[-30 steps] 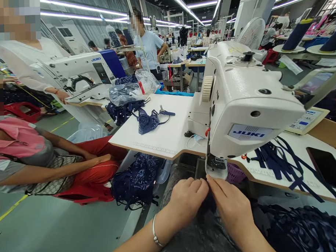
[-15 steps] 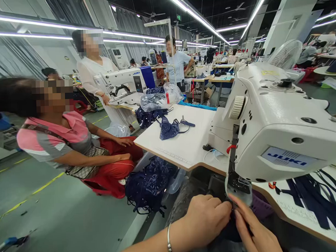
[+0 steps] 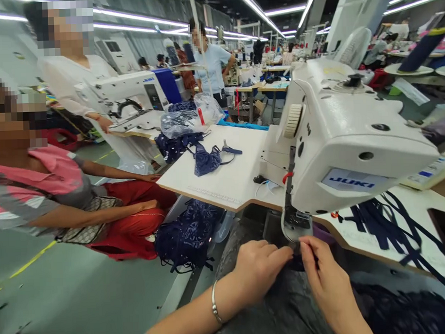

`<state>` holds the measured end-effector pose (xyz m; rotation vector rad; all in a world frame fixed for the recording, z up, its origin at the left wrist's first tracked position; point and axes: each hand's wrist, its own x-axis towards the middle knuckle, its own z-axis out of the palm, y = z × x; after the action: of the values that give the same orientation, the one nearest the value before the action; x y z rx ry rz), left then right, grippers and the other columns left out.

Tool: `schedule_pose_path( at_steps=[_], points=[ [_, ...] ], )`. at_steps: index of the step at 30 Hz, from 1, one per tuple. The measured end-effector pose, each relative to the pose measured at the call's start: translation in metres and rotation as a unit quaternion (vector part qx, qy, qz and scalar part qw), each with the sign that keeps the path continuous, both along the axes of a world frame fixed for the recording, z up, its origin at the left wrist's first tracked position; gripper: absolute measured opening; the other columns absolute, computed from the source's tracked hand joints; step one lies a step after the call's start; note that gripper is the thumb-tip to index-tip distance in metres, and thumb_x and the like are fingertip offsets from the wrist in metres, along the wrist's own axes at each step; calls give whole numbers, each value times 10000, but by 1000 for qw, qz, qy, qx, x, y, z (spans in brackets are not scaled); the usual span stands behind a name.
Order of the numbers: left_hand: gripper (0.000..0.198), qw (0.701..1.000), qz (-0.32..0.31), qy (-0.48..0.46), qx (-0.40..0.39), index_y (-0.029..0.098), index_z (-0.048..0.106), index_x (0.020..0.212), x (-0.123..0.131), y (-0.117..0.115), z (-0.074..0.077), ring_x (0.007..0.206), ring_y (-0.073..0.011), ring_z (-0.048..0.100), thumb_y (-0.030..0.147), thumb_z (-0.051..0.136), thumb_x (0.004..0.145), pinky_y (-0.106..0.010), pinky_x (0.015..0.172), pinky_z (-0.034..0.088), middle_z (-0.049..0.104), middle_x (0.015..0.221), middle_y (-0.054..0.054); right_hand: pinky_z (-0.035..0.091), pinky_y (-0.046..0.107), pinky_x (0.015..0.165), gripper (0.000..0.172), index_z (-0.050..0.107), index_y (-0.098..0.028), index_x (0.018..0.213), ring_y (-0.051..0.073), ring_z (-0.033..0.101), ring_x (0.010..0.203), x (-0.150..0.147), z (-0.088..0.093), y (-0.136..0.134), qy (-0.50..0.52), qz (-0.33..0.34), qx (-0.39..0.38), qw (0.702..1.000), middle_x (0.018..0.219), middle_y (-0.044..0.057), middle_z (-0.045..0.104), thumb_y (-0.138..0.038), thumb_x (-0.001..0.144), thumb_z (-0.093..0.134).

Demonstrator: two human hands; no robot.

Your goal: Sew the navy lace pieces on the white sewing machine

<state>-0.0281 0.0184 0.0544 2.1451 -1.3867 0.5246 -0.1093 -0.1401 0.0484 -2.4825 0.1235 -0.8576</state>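
My left hand (image 3: 260, 268) and my right hand (image 3: 326, 280) meet just below the presser foot (image 3: 296, 224) of a white JUKI sewing machine (image 3: 347, 138). Both pinch a piece of dark navy fabric (image 3: 297, 263) between the fingertips, most of it hidden by the hands. A silver bracelet sits on my left wrist. More dark fabric lies across my lap under the hands.
Navy lace garment (image 3: 206, 160) and a plastic bag (image 3: 182, 120) lie on the white table (image 3: 226, 181). Navy straps (image 3: 385, 224) lie at the right. A bin of navy garments (image 3: 188, 236) stands below. A seated person in pink (image 3: 44, 192) is at the left; others stand behind.
The view swung left and up, then back down and right. My hands stayed together at the presser foot, pinching the dark fabric throughout.
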Motion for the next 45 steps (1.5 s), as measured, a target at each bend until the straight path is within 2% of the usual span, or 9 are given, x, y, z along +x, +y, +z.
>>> schedule_pose_path(
  at_steps=[6, 11, 17, 25, 30, 34, 37, 42, 45],
  points=[
    [120, 982, -29, 150, 114, 229, 631, 961, 15, 7, 9, 693, -138, 634, 270, 518, 960, -251, 610, 422, 703, 804, 46, 506, 337, 839, 176, 520, -245, 1175, 204, 606, 954, -12, -5, -5, 128, 177, 57, 974, 1055, 56, 587, -289, 1040, 417],
    [152, 956, -65, 189, 213, 216, 651, 956, 20, 2, 15, 777, -174, 627, 258, 505, 961, -279, 687, 468, 684, 831, 7, 457, 329, 804, 164, 582, -237, 1076, 191, 570, 903, -19, -9, -7, 166, 178, 145, 959, 1005, 39, 561, -238, 1033, 423],
    [282, 940, 24, 317, 125, 150, 595, 1203, 27, 2, -8, 1167, -259, 558, 257, 505, 958, -433, 1034, 396, 627, 1231, -115, 427, 275, 755, 194, 699, -265, 917, 178, 574, 864, -14, -30, -18, 235, 121, 373, 889, 920, 4, 617, -403, 956, 569],
    [256, 813, -27, 580, 56, 155, 648, 972, 13, -7, -27, 796, -142, 618, 386, 610, 867, -222, 680, 463, 692, 907, -23, 411, 245, 592, 283, 748, -245, 913, 180, 558, 785, -12, -53, -3, 185, 56, 528, 827, 940, 36, 636, -506, 874, 647],
    [193, 832, -3, 554, 18, 156, 658, 870, 11, -12, -26, 750, -122, 582, 343, 609, 861, -219, 677, 448, 650, 817, -2, 488, 289, 686, 270, 745, -240, 964, 206, 599, 824, -15, -53, -1, 139, 42, 485, 862, 933, 46, 634, -474, 899, 630],
    [113, 851, -17, 524, 15, 172, 679, 842, 9, -11, -18, 726, -115, 566, 255, 604, 856, -225, 678, 441, 619, 776, 12, 467, 370, 925, 338, 726, -224, 1046, 248, 574, 1041, -14, -49, -7, 151, 132, 408, 891, 1079, 84, 632, -460, 982, 493],
    [96, 887, -51, 457, 54, 189, 697, 841, 5, -12, -14, 709, -104, 567, 206, 605, 864, -208, 656, 426, 614, 760, 17, 432, 391, 996, 377, 719, -213, 1071, 253, 541, 1121, -12, -51, -7, 171, 183, 443, 861, 1153, 99, 611, -471, 999, 454],
    [179, 934, -44, 342, 94, 180, 681, 801, 1, -13, -15, 614, -99, 529, 245, 560, 915, -202, 540, 357, 563, 678, 14, 495, 341, 898, 234, 740, -248, 982, 223, 597, 1011, -13, -61, 9, 51, 67, 616, 783, 1035, 61, 647, -449, 895, 658],
    [220, 963, -38, 255, 83, 173, 670, 837, -1, -12, -17, 587, -103, 517, 266, 507, 950, -211, 509, 333, 565, 678, 3, 514, 355, 866, 218, 735, -231, 947, 237, 609, 988, -17, -65, 14, 33, 42, 610, 790, 1025, 72, 659, -427, 856, 705]
  ],
)
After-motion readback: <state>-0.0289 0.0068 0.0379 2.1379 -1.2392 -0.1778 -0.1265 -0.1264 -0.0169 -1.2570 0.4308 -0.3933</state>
